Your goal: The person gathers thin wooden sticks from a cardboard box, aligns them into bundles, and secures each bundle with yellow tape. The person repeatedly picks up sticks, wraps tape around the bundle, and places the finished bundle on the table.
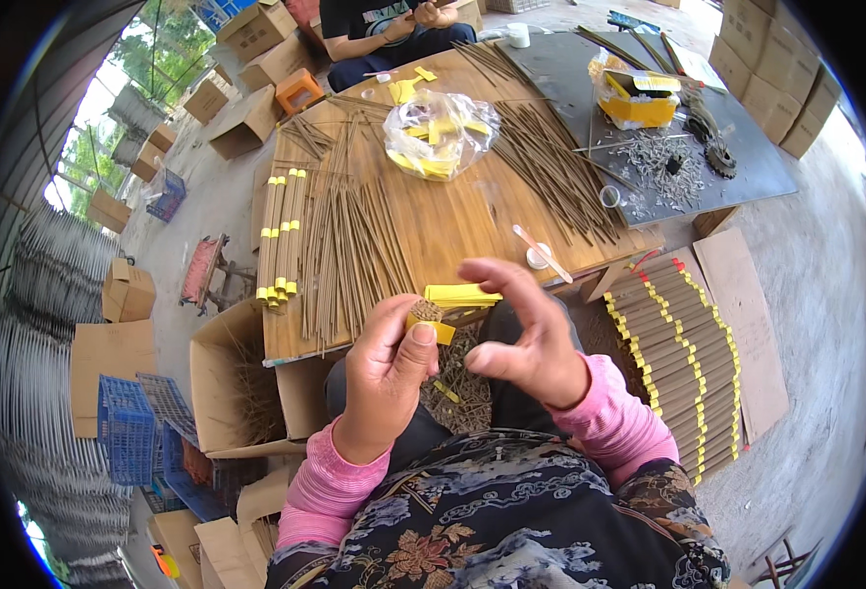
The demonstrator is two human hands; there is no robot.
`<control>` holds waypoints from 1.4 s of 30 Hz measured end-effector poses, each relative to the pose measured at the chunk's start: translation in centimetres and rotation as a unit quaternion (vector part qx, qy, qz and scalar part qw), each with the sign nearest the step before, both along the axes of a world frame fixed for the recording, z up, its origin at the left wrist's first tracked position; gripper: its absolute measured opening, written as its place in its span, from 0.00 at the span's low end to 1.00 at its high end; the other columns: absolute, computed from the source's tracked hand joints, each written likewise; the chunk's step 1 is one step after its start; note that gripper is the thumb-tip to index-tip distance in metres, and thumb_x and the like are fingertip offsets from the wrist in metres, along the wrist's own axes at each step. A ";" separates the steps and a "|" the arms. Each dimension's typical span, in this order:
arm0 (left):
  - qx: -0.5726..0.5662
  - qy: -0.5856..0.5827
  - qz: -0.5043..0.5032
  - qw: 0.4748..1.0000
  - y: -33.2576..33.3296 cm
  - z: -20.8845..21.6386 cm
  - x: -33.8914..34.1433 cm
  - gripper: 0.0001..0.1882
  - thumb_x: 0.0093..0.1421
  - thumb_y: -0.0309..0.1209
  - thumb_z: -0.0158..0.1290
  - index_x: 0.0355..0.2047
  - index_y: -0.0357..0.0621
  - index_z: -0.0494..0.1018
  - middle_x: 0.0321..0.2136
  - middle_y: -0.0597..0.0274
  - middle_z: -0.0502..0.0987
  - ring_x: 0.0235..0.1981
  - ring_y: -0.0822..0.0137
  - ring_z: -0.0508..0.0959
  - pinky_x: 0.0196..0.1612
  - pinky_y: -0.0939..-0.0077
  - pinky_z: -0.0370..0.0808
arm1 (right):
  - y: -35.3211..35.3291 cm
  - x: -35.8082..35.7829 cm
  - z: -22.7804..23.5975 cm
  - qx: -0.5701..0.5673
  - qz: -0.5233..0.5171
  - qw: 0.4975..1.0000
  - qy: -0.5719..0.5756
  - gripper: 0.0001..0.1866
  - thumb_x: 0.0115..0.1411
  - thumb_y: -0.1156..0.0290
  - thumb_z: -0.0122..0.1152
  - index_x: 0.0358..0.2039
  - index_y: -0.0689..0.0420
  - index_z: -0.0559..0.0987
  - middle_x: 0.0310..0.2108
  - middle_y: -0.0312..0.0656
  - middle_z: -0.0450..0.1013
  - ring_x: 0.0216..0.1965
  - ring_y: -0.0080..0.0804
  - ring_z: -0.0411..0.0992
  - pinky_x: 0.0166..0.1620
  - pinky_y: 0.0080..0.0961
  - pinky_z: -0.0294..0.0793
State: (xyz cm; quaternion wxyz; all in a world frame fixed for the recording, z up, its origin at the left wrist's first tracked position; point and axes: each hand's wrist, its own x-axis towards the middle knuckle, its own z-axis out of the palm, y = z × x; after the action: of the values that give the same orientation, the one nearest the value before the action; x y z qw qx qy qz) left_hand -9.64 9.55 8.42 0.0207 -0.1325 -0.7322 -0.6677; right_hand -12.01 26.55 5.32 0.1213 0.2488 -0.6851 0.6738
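My left hand is closed around a bundle of thin brown sticks, whose cut end faces up. A yellow paper strip wraps that end, with its loose tail sticking out to the right beside my thumb. To the right of the bundle, my right hand is raised with thumb and fingers apart, holding nothing. Behind the hands, a stack of yellow paper strips lies at the table's near edge. Loose brown sticks are spread on the table, beside finished bundles with yellow bands.
The wooden table bears a plastic bag of yellow paper, a small white pot and a flat stick. Banded bundles are piled at right. A cardboard box stands at left. Another person sits opposite.
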 end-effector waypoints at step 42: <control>0.183 -0.128 -0.195 0.955 -2.9 1.0 1.5 0.24 0.62 0.45 0.41 0.41 0.31 0.65 0.18 0.62 0.69 0.16 0.77 0.66 0.20 0.87 0.62 | -2.3 -1.9 2.1 -0.028 0.295 0.954 0.046 0.20 0.51 0.69 0.62 0.44 0.64 0.74 0.44 0.48 0.67 0.46 0.35 0.66 0.48 0.26 0.65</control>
State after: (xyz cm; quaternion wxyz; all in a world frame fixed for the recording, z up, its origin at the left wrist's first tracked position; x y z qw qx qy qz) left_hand -8.14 6.69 9.44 -0.1799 -0.1801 -0.5538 -0.7928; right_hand -13.86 24.28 7.47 -0.0445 0.4668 -0.5556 0.6866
